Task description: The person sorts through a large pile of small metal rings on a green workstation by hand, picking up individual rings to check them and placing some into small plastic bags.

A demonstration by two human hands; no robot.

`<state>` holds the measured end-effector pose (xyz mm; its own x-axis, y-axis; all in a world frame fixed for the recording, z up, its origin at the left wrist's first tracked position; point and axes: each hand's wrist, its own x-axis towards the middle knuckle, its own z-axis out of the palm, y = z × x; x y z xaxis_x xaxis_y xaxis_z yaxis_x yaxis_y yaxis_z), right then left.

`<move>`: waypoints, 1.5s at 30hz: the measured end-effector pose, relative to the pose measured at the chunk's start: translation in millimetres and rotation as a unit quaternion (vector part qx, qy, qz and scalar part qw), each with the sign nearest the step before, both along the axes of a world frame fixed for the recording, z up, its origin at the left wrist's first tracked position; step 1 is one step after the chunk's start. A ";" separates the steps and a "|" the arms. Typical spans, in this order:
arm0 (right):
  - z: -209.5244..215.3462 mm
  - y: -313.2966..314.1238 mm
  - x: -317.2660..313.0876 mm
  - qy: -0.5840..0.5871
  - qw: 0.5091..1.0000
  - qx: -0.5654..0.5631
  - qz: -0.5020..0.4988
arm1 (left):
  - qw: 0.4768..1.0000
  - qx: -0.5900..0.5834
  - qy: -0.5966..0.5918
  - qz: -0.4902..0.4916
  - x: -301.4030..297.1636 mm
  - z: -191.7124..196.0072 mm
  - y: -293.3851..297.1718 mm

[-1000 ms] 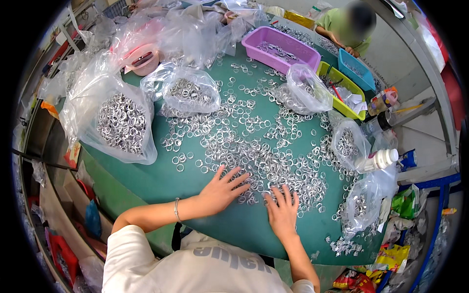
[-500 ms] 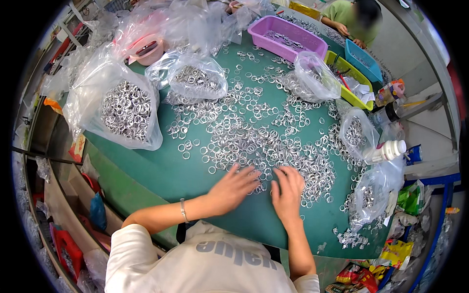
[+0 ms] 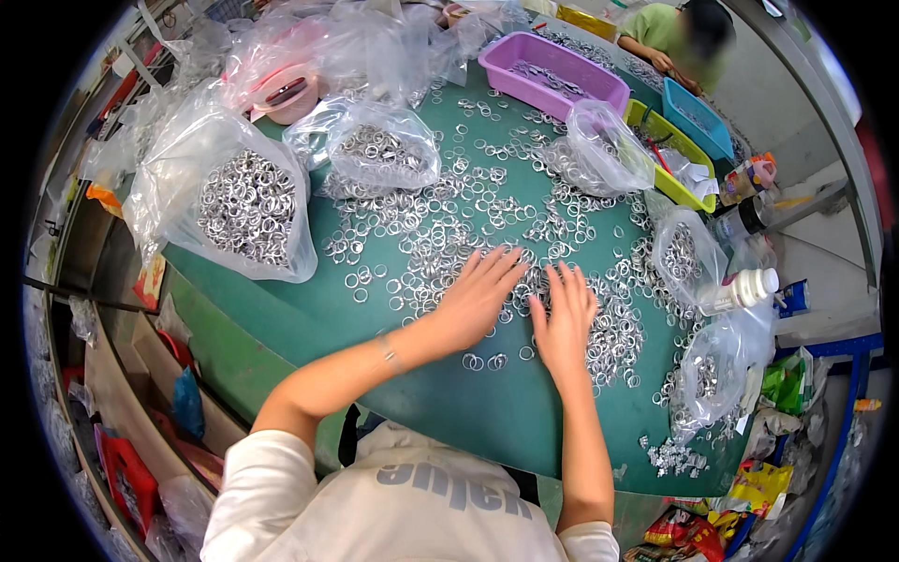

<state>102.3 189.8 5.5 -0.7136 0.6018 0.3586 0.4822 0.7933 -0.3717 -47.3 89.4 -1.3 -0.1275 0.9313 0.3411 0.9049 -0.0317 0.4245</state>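
Note:
A broad pile of silver metal rings (image 3: 613, 328) is spread over the green tabletop (image 3: 421, 393). On the near left part of the pile lies my left hand (image 3: 476, 298), palm down with fingers stretched out over the rings. Beside it my right hand (image 3: 564, 323) rests on the rings too, fingers extended and thumb apart. Neither hand grips anything; what lies beneath the palms is hidden. A few loose rings (image 3: 484, 362) sit on the table just below and between the hands.
Clear plastic bags of rings stand at left (image 3: 248, 206), centre (image 3: 379, 150) and right (image 3: 684, 248). Purple (image 3: 552, 75), yellow-green (image 3: 674, 155) and blue (image 3: 698, 117) bins line the far right. A white bottle (image 3: 744, 288) lies at the right edge. Across the table, another person (image 3: 665, 47) works.
Both hands have moved forward, away from my body, onto the ring pile. A few rings now show on the tabletop near where the hands were.

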 end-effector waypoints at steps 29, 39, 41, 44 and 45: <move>-7.0 -29.1 46.5 -0.004 0.999 0.035 0.036 | 0.995 -0.098 0.026 0.005 -6.4 -5.9 -102.6; 6.6 -35.3 43.5 0.034 0.997 0.020 -0.064 | 0.999 -0.003 -0.046 -0.005 29.6 -7.0 -65.8; 0.1 -30.2 27.3 -0.004 0.998 0.061 -0.016 | 1.000 -0.016 0.010 -0.016 34.9 -4.2 -44.6; -15.1 -27.6 27.4 0.006 0.998 0.062 -0.008 | 0.998 -0.030 0.055 -0.021 32.7 -9.5 -40.3; -14.8 -27.9 31.7 0.018 0.998 0.053 -0.019 | 0.998 -0.030 0.058 -0.021 30.7 -8.9 -41.4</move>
<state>134.0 161.9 -9.3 -0.6768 0.5850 0.4468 0.5002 0.8108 -0.3039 -16.6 48.0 -10.1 -0.0497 0.9540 0.2956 0.9465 -0.0495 0.3189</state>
